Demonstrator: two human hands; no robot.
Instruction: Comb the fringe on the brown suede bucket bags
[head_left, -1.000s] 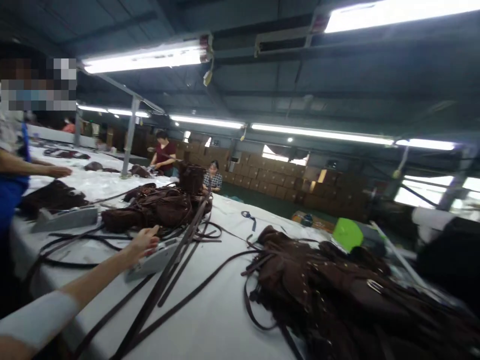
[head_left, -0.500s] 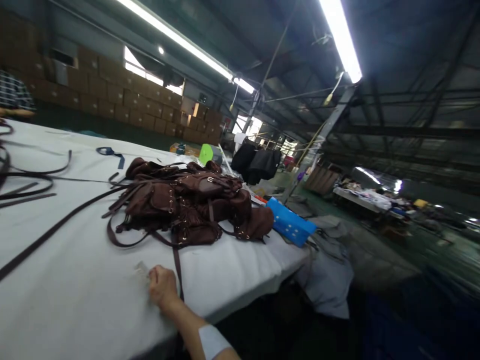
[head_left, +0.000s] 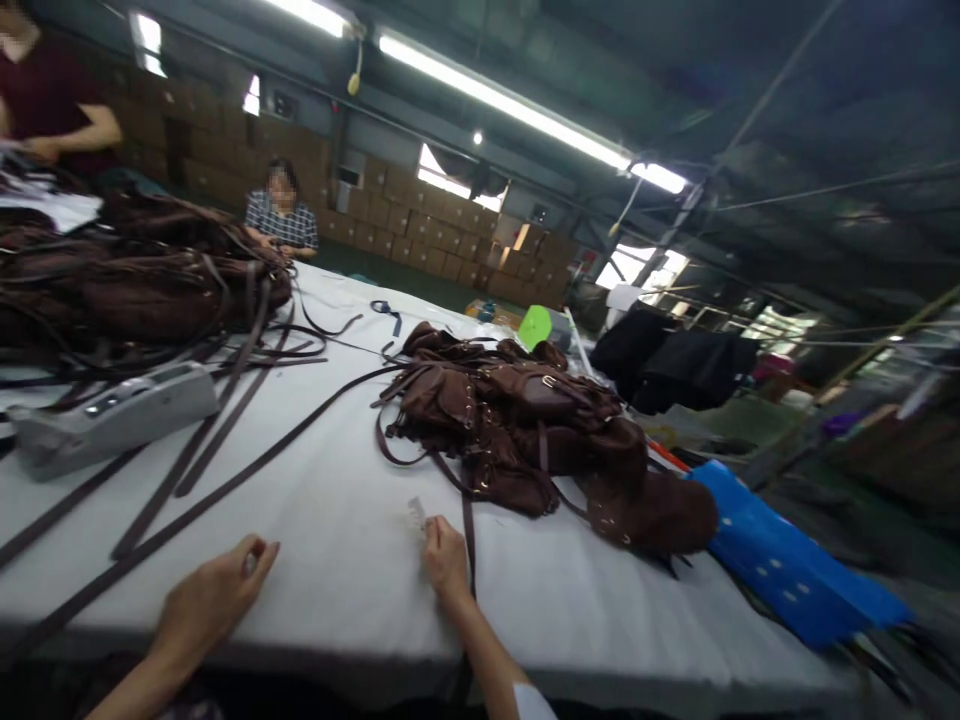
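The right hand (head_left: pixel 445 558) pinches a small clear piece (head_left: pixel 416 512); the left hand (head_left: pixel 206 605) has curled fingers, contents unclear. A dark strap (head_left: pixel 469 535) runs just right of the pinch, brown bags (head_left: pixel 517 400) beyond; a grey device (head_left: pixel 120 425) lies past the left fingers.

Bag pile (head_left: pixel 517 410) on table (head_left: pixel 337 560), right of centre, second pile (head_left: pixel 142 290) at left, strap (head_left: pixel 285 445) on table between, stacked cartons (head_left: pixel 409 225) behind table

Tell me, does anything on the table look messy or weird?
Messy, yes: the brown bags lie in a jumbled heap, a long strap trails across the white table, and another strap droops over the near edge beside the right hand. I see nothing spilled.
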